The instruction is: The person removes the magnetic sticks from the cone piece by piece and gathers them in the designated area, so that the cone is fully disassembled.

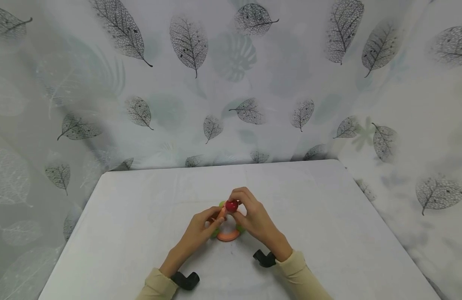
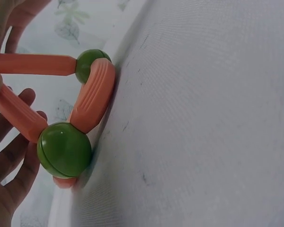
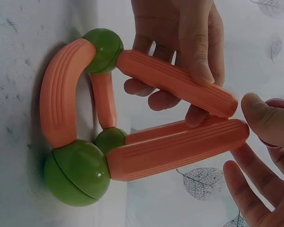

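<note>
Apparently joining parts, the fingers of the left hand (image 1: 201, 227) grip an orange rod (image 3: 160, 74), those of the right hand (image 1: 258, 217) pinch a red ball (image 1: 232, 206) above the base (image 1: 228, 237) on the counter (image 1: 141, 212), and pressing both together seems called for.

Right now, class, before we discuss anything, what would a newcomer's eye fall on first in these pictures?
First, the glossy red plastic-looking ball, held in the right hand near the middle of the white cloth-covered table. Below it, curved orange plastic-looking rods and round green plastic-looking balls form a ring on the table, while straight orange rods lean together above, one gripped by the left hand.
</note>
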The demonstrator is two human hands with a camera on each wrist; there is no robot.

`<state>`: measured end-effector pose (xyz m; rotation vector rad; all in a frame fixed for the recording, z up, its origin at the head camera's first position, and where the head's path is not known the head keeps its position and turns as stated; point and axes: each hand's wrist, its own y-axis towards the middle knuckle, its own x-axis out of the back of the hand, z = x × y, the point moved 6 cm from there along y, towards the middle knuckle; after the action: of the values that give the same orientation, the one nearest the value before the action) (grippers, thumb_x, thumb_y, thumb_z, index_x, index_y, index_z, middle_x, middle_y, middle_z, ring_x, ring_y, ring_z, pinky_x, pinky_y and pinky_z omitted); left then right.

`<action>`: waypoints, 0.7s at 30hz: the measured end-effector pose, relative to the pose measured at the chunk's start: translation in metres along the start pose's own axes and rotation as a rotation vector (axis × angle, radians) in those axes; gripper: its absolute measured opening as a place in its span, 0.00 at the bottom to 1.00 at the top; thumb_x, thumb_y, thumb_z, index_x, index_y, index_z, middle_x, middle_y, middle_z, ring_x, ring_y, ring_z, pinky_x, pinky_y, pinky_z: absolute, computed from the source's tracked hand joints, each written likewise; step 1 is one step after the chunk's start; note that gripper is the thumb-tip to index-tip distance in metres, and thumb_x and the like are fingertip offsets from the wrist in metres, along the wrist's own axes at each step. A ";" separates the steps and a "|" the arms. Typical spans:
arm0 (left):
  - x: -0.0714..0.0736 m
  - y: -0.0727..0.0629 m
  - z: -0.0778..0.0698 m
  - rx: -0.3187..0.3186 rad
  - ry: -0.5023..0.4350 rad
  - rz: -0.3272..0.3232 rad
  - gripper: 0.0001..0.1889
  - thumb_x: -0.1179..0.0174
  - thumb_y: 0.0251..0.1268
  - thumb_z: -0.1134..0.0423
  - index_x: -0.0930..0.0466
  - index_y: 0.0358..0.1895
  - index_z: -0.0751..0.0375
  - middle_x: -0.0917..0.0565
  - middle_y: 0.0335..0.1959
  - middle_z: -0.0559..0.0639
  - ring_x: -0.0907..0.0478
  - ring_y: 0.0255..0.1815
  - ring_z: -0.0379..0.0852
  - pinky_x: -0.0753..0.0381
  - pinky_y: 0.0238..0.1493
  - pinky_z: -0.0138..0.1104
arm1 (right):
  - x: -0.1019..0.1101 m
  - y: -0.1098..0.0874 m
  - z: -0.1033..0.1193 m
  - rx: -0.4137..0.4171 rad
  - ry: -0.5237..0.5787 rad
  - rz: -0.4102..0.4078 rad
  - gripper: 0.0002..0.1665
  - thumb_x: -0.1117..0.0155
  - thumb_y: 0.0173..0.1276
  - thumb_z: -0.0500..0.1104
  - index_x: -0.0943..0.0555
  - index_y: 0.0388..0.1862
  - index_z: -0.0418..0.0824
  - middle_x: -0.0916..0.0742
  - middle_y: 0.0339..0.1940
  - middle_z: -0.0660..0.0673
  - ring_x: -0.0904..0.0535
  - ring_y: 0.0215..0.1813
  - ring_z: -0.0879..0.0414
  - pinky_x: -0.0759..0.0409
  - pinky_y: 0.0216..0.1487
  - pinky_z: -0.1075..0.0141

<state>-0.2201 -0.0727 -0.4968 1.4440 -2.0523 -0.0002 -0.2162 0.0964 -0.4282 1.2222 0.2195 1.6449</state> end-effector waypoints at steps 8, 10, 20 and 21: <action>0.001 0.001 -0.001 -0.007 -0.015 0.003 0.15 0.38 0.77 0.58 0.19 0.63 0.49 0.10 0.44 0.47 0.16 0.43 0.35 0.15 0.44 0.32 | 0.009 0.002 -0.002 0.001 0.017 -0.040 0.25 0.24 0.61 0.28 0.25 0.54 0.38 0.20 0.53 0.46 0.21 0.51 0.57 0.17 0.50 0.70; 0.000 0.000 0.000 -0.013 -0.020 0.005 0.15 0.39 0.78 0.58 0.19 0.63 0.50 0.10 0.44 0.49 0.16 0.43 0.36 0.15 0.44 0.33 | 0.010 0.002 -0.004 0.004 0.021 -0.045 0.26 0.24 0.61 0.27 0.25 0.54 0.38 0.19 0.52 0.46 0.21 0.51 0.57 0.17 0.50 0.70; -0.001 -0.002 0.006 0.031 -0.073 0.060 0.16 0.38 0.77 0.58 0.19 0.63 0.49 0.09 0.46 0.54 0.16 0.46 0.36 0.16 0.47 0.33 | 0.020 0.000 -0.018 -0.043 0.040 -0.075 0.30 0.20 0.58 0.30 0.22 0.58 0.38 0.16 0.53 0.45 0.18 0.50 0.55 0.14 0.44 0.63; -0.001 -0.002 0.006 0.035 -0.077 0.063 0.16 0.38 0.77 0.58 0.19 0.63 0.49 0.09 0.46 0.53 0.16 0.46 0.37 0.16 0.47 0.32 | 0.020 -0.001 -0.020 -0.053 0.046 -0.080 0.30 0.21 0.58 0.29 0.21 0.59 0.38 0.16 0.53 0.45 0.18 0.50 0.55 0.14 0.43 0.63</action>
<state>-0.2210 -0.0751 -0.5027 1.4200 -2.1695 0.0063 -0.2310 0.1212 -0.4259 1.1226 0.2485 1.6006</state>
